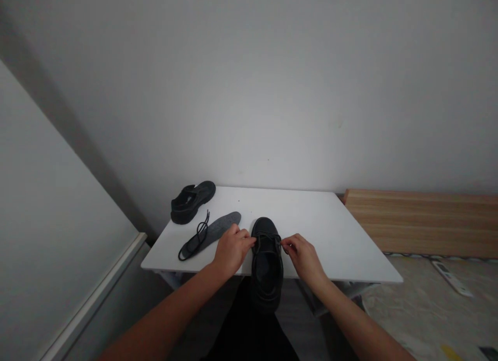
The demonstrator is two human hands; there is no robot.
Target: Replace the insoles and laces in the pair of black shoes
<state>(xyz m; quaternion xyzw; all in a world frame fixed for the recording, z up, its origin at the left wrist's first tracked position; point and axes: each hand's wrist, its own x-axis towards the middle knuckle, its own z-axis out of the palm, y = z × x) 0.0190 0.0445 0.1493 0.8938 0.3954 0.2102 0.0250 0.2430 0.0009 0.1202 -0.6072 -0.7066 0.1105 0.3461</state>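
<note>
Head view, clock directions taken from the shoe between the hands, with 12 toward the wall:

1. A black shoe (266, 262) sits at the near edge of a white table (295, 210), toe at 12 and heel at 6, jutting past the edge. Its lace is threaded through the top.
2. The left hand (232, 249) is at 9, reaching in from the side. Its fingers (247, 237) are together, with the tips at the shoe's lacing. Whether they grip the lace is too small to tell.
3. The right hand (303, 257) is at 3. Its thumb and fingers (287, 243) are drawn close together at the other side of the lacing, just beside the shoe. Here too, I cannot tell whether they hold the lace.
4. A second black shoe (193, 202) lies on its side at 10, near the table's far left corner.
5. A grey insole (221, 230) lies flat at 9, between that shoe and the left hand, tilted across the table.
6. A loose black shoelace (198, 237) lies in loops over the insole's left end.
7. A wooden board (420, 221) lies beyond the table at 2.
8. A white remote control (451, 278) rests on a patterned floor mat (424, 319) at 4.
9. Dark trousers (249, 330) show below the table at 6.
</note>
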